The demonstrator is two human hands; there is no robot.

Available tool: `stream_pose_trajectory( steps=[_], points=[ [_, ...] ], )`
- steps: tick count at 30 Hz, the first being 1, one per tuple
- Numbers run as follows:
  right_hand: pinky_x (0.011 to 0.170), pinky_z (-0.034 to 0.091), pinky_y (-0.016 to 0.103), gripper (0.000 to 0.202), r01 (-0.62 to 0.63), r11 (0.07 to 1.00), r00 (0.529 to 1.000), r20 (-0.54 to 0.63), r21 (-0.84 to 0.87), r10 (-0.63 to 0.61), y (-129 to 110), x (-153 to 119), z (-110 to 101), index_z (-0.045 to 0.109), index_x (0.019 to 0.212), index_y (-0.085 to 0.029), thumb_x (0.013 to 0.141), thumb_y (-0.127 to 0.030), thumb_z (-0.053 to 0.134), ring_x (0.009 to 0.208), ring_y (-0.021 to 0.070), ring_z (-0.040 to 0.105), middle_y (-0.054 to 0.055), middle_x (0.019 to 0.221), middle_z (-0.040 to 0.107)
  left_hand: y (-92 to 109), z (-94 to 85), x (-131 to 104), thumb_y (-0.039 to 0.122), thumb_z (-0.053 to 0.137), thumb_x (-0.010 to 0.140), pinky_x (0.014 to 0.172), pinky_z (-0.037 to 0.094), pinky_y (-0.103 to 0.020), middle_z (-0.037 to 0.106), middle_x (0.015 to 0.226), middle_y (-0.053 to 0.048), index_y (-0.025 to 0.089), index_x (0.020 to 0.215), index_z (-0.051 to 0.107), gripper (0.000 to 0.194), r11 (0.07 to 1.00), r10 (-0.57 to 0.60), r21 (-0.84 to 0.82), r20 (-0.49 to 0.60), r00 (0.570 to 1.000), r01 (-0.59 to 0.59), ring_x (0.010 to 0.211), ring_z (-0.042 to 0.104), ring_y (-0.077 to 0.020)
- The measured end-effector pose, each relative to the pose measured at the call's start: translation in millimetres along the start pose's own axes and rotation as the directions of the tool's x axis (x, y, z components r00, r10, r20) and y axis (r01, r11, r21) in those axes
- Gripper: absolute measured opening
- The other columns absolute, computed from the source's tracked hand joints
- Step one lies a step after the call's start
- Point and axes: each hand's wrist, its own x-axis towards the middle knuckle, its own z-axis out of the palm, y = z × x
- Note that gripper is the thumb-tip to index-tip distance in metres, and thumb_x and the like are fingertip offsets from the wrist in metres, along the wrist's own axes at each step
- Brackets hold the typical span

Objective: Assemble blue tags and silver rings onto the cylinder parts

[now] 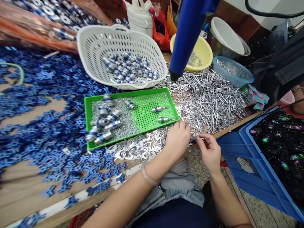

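Observation:
My left hand [178, 137] is closed, its fingers curled down at the table edge by the right corner of the green tray [128, 138]. Whatever lies in those fingers is hidden. To its right, my right hand [210, 152] pinches thumb against forefinger, with something too small to name at the tips. Silver curved metal pieces [140, 147] lie around my left hand and along the tray's front. Silver rods [211, 101] are heaped just beyond both hands. In the tray rest silver cylinders with blue bands [104, 122], tiny metal bits [127, 122] and two cylinders with thin shafts [163, 119].
A white basket [89, 60] of banded cylinders stands behind the tray. Blue three-armed pieces [52, 126] cover the table's left. A blue tool [184, 41] hangs overhead. Yellow [206, 52] and light-blue [237, 77] bowls stand behind the rods. A blue crate [244, 171] is at right.

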Motion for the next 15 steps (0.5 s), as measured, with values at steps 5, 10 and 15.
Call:
stream_pose_trajectory(
  steps=[5, 10, 15],
  points=[
    [0.07, 0.051, 0.03, 0.017, 0.087, 0.996, 0.99, -0.109, 0.013, -0.085, 2, -2, -7, 0.061, 0.089, -0.017, 0.077, -0.03, 0.062, 0.076, 0.0167, 0.064, 0.005, 0.083, 0.067, 7, 0.9, 20, 0.002, 0.04, 0.082, 0.059, 0.05, -0.034, 0.06, 0.085, -0.017, 0.005, 0.086, 0.062, 0.023, 0.996, -0.085, 0.036, 0.023, 0.996, 0.084, 0.078, 0.063, -0.0278],
    [0.062, 0.051, 0.027, 0.014, 0.02, 0.984, 0.991, -0.135, 0.179, 0.005, -13, 0, -11, 0.059, 0.086, -0.019, 0.077, -0.029, 0.063, 0.068, 0.0148, 0.064, 0.002, 0.077, 0.068, 0, -14.6, -5, 0.013, 0.046, 0.084, 0.054, 0.05, -0.031, 0.064, 0.081, -0.012, 0.01, 0.086, 0.062, 0.016, 0.999, -0.044, -0.011, 0.027, 0.999, 0.044, 0.069, 0.065, -0.024],
    [0.051, 0.049, 0.024, 0.006, 0.044, 0.917, 0.997, -0.068, 0.397, -0.018, -36, -10, -6, 0.058, 0.083, -0.022, 0.079, -0.025, 0.062, 0.056, 0.0129, 0.062, -0.001, 0.068, 0.065, -16, -36.6, -51, 0.019, 0.052, 0.084, 0.064, 0.051, -0.023, 0.069, 0.077, -0.003, 0.018, 0.086, 0.06, 0.009, 0.864, 0.029, -0.47, -0.312, 0.95, -0.18, 0.07, 0.065, -0.0145]
  ],
)
